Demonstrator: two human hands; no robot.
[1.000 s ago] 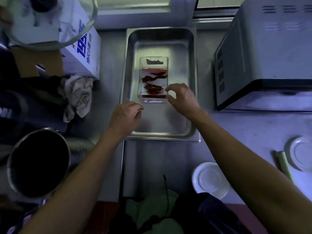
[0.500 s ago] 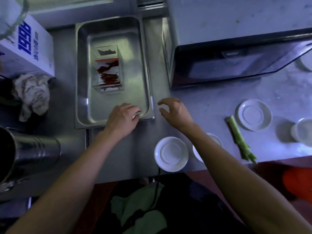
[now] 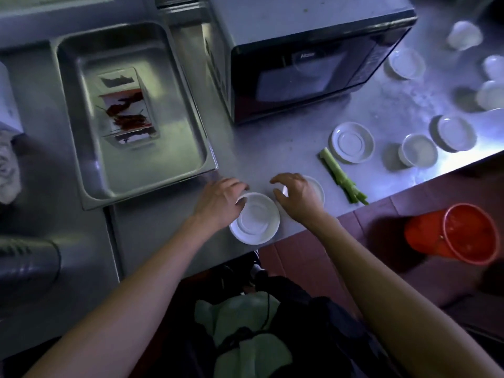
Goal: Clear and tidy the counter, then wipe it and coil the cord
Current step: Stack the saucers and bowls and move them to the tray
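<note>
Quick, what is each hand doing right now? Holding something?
Left hand: its fingers curl over the rim of the near white saucer, gripping it.
Right hand: fingers curved, hovering over the second saucer; holds nothing yet.

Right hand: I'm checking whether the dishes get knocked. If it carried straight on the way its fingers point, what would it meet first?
The right hand points up-left, its fingers curled above the counter beside the near white dish. Straight on lies bare steel counter, then probably the microwave; height is unclear.
</note>
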